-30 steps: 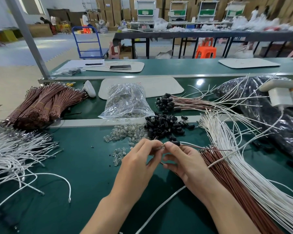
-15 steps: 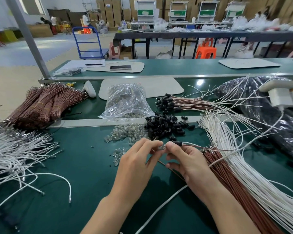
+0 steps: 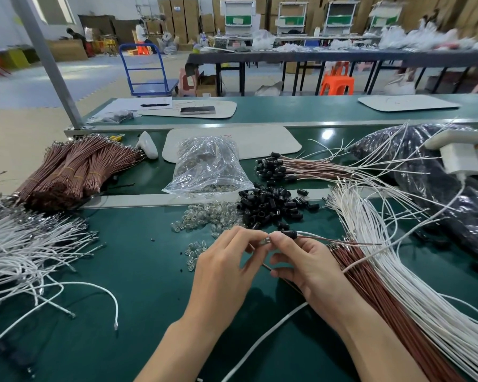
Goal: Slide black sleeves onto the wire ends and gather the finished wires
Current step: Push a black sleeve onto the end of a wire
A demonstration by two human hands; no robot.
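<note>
My left hand [image 3: 226, 267] pinches a small clear bulb piece [image 3: 266, 240] at the fingertips. My right hand [image 3: 307, 261] pinches a black sleeve [image 3: 289, 234] threaded on a brown and a white wire [image 3: 340, 239] that trail off to the right. The two hands meet over the green table [image 3: 138, 285]. A pile of loose black sleeves [image 3: 271, 206] lies just beyond my fingers. Finished wires with black sleeves [image 3: 293, 168] lie farther back. Bare brown wires [image 3: 375, 293] and white wires [image 3: 398, 271] fan out at my right.
A clear bag [image 3: 207, 166] and loose clear bulbs [image 3: 204, 216] sit left of the sleeve pile. Bundled brown wires [image 3: 72, 172] and loose white wires [image 3: 25, 249] lie at the left. A black plastic bag [image 3: 439, 183] and a white fixture [image 3: 464, 153] occupy the right.
Both hands stay close together in the same spot; the fingers have shifted slightly at the wire end and sleeve.
</note>
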